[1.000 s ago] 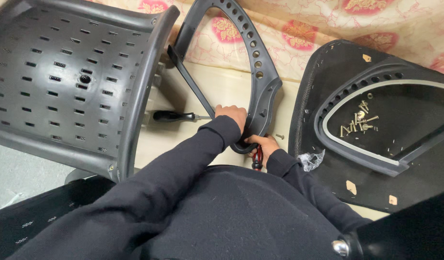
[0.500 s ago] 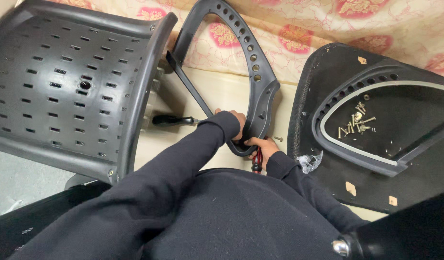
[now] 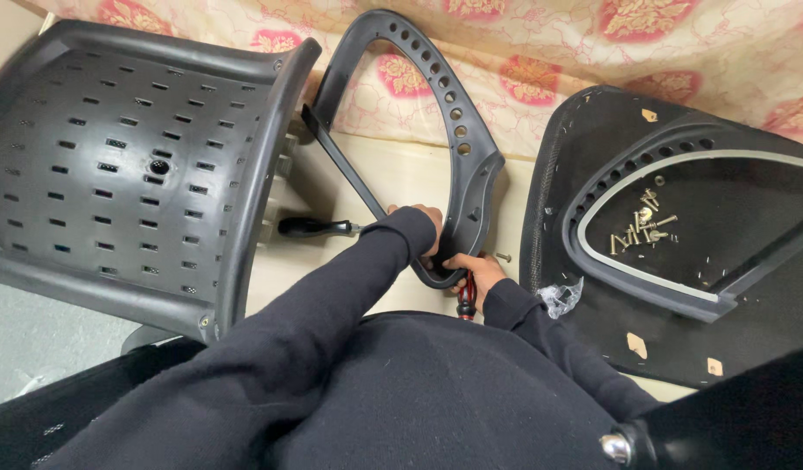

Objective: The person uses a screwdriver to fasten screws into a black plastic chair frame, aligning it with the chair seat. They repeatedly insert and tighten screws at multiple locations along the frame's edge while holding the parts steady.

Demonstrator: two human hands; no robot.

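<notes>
Black armrest (image 3: pixel 458 148) stands upright, lower end in both hands' grip: left hand (image 3: pixel 426 228), right hand (image 3: pixel 473 266).

One crumpled clear plastic bag is the only packaging here; no labels, signs or screens show.

The small clear plastic bag (image 3: pixel 560 297) lies just to the right of the right hand (image 3: pixel 476 266), close beside that arm's dark sleeve and a little lower in the picture than the hand itself. It is further from the left hand (image 3: pixel 426 228), which sits up and to the left of it. The bag is see-through with pale, whitish glints, scrunched into an uneven lump with a ragged top edge, and it rests at the near left edge of the upturned black seat base (image 3: pixel 593 139). Whether anything is inside it cannot be told.
</notes>
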